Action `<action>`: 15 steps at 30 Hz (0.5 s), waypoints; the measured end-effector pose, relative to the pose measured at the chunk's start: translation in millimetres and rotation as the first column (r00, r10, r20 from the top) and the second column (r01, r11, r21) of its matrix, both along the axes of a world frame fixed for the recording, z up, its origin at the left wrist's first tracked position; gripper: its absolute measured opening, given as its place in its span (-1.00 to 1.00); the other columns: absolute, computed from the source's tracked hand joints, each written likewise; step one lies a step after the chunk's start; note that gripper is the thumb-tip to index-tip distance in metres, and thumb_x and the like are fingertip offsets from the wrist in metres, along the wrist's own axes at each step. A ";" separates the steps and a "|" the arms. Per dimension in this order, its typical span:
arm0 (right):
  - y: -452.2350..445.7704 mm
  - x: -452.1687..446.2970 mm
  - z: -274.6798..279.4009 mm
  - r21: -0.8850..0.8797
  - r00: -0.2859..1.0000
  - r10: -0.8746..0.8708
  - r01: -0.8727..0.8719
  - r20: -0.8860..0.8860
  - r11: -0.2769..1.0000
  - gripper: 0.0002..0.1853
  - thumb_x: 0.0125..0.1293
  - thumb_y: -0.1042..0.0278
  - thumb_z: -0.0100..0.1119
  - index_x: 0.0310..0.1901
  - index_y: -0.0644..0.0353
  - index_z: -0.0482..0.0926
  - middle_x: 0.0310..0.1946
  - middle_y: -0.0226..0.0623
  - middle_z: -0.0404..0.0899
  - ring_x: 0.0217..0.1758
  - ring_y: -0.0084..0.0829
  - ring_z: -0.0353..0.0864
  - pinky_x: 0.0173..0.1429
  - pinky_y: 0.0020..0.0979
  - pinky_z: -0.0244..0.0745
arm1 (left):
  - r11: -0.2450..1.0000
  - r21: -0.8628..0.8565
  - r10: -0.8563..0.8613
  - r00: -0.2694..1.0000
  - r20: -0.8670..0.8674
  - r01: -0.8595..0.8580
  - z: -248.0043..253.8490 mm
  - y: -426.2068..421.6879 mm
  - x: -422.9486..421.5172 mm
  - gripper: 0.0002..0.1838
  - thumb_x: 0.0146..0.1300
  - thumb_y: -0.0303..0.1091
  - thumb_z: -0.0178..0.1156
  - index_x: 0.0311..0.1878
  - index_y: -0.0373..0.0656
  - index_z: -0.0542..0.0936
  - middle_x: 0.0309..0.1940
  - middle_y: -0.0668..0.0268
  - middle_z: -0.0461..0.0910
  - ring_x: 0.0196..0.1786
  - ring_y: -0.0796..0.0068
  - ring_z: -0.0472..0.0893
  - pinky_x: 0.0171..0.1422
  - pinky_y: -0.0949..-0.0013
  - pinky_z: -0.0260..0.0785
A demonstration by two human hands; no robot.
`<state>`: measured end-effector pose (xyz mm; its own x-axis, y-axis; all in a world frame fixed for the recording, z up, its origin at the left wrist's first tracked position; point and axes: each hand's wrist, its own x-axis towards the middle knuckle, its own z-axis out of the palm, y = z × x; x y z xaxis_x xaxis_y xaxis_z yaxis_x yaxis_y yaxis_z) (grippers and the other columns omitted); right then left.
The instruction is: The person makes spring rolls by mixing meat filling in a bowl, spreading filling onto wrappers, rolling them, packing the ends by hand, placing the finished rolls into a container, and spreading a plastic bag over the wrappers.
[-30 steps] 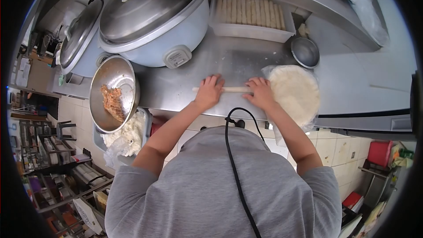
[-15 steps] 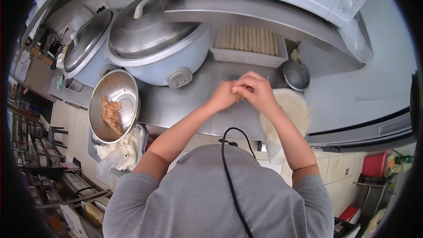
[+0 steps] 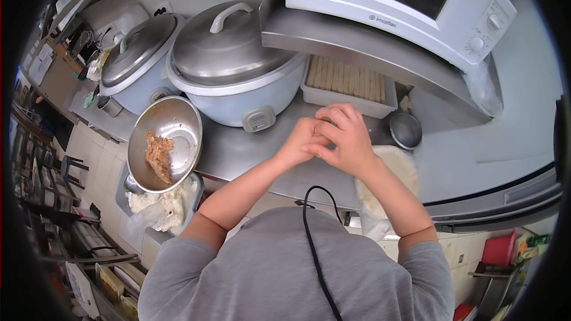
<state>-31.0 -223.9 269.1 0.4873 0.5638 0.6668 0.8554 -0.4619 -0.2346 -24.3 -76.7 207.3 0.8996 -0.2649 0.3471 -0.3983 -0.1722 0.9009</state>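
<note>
My left hand [image 3: 301, 144] and my right hand [image 3: 346, 138] meet above the steel counter. The right one's bent fingers lie over the left one's fingertips, its thumb curled below. The left fingers are mostly hidden, and anything between the hands cannot be made out. Beyond them a white tray [image 3: 351, 102] holds several pale dough sticks [image 3: 348, 77] side by side. Under my right forearm lies a pale round sheet [image 3: 394, 169] in clear plastic, partly covered by the arm. A small metal bowl [image 3: 406, 131] stands to the right.
Two lidded cookers [image 3: 235, 92], [image 3: 134, 77] stand at the back left. In front, a steel bowl [image 3: 189, 160] with orange-brown filling [image 3: 159, 157] tilts over a grey tub [image 3: 122, 193] of white food. A microwave [image 3: 380, 21] rests on a steel shelf [image 3: 333, 41] above the tray.
The pale stick once under both hands on the counter is out of sight. My hands have come together and lifted. The view has tilted up, showing more of the microwave.
</note>
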 end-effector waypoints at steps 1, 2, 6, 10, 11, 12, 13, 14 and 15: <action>1.3 -1.5 0.7 -0.051 1.000 0.010 -0.010 -0.001 0.999 -0.67 -0.11 0.06 0.41 -0.39 0.11 0.61 -0.11 -0.34 0.51 0.03 -0.24 0.43 0.00 -0.20 0.36 | 0.999 -0.016 -0.029 0.999 -0.044 0.028 5.8 2.1 -3.9 -0.86 0.11 -0.40 0.13 -0.44 -0.29 0.57 -0.62 0.37 0.51 -0.51 0.67 0.45 -0.43 0.45 0.32; 1.6 -2.4 2.0 -0.103 1.000 0.019 -0.019 0.000 0.995 -0.61 -0.15 -0.04 0.41 -0.39 0.07 0.61 -0.03 -0.34 0.50 0.10 -0.20 0.39 0.11 -0.13 0.30 | 0.998 -0.033 -0.060 0.995 -0.085 0.058 12.9 3.3 -8.1 -0.85 0.09 -0.40 0.14 -0.46 -0.30 0.56 -0.61 0.35 0.52 -0.50 0.67 0.45 -0.43 0.44 0.32; -5.5 -0.9 13.9 0.101 0.996 0.062 -0.069 0.068 0.993 -0.54 -0.18 -0.17 0.39 -0.39 0.05 0.62 0.10 -0.29 0.44 0.21 -0.14 0.32 0.22 -0.07 0.19 | 0.985 -0.174 -0.040 0.991 -0.127 0.018 35.0 3.6 -20.7 -0.86 0.02 -0.41 0.16 -0.46 -0.31 0.56 -0.63 0.30 0.51 -0.51 0.67 0.46 -0.44 0.44 0.33; -2.4 -5.1 4.6 -0.006 0.990 0.033 -0.033 0.135 0.999 -0.51 -0.17 -0.21 0.37 -0.32 0.01 0.65 0.15 -0.28 0.39 0.32 -0.13 0.19 0.31 0.06 0.05 | 0.995 -0.093 -0.032 0.999 -0.042 0.028 25.1 9.3 -20.5 -0.89 0.04 -0.45 0.14 -0.46 -0.30 0.58 -0.67 0.33 0.49 -0.57 0.69 0.40 -0.49 0.44 0.28; -0.8 -4.7 1.5 -0.046 0.995 0.046 -0.042 0.094 0.998 -0.49 -0.17 -0.25 0.36 -0.33 0.01 0.65 0.15 -0.28 0.39 0.33 -0.12 0.17 0.32 0.10 0.02 | 0.999 -0.030 -0.044 0.998 -0.043 0.043 22.6 10.0 -18.4 -0.89 0.06 -0.46 0.13 -0.46 -0.29 0.58 -0.68 0.33 0.48 -0.58 0.69 0.38 -0.50 0.43 0.26; -0.5 -4.7 2.7 -0.045 0.995 0.044 -0.040 0.091 0.998 -0.49 -0.17 -0.25 0.36 -0.33 0.01 0.65 0.15 -0.28 0.39 0.33 -0.12 0.17 0.32 0.10 0.02 | 0.999 -0.030 -0.047 0.998 -0.046 0.045 24.7 8.4 -18.6 -0.89 0.06 -0.46 0.13 -0.46 -0.29 0.58 -0.68 0.33 0.48 -0.58 0.69 0.38 -0.50 0.43 0.26; -0.5 -4.2 5.6 -0.001 0.997 0.030 -0.030 0.075 1.000 -0.48 -0.17 -0.27 0.34 -0.33 0.02 0.65 0.16 -0.28 0.39 0.34 -0.12 0.16 0.34 0.11 -0.01 | 0.996 -0.087 -0.032 0.997 -0.065 0.027 29.0 5.7 -19.3 -0.89 0.05 -0.45 0.14 -0.50 -0.30 0.56 -0.70 0.31 0.45 -0.59 0.69 0.36 -0.51 0.43 0.24; -0.2 -4.2 7.9 0.045 0.998 0.017 -0.020 0.061 0.999 -0.46 -0.17 -0.29 0.33 -0.33 0.03 0.65 0.16 -0.28 0.39 0.35 -0.11 0.15 0.36 0.11 -0.04 | 0.990 -0.142 -0.019 0.996 -0.083 0.007 31.8 4.3 -19.1 -0.87 0.03 -0.44 0.15 -0.53 -0.30 0.53 -0.72 0.29 0.42 -0.60 0.69 0.33 -0.52 0.42 0.22; 0.2 -6.4 8.5 0.045 0.998 0.017 -0.019 0.062 0.999 -0.46 -0.17 -0.29 0.33 -0.33 0.03 0.65 0.16 -0.28 0.39 0.35 -0.11 0.15 0.36 0.11 -0.04 | 0.990 -0.141 -0.019 0.996 -0.083 0.007 27.4 5.0 -16.3 -0.87 0.03 -0.44 0.15 -0.53 -0.30 0.53 -0.72 0.29 0.42 -0.60 0.69 0.33 -0.52 0.42 0.22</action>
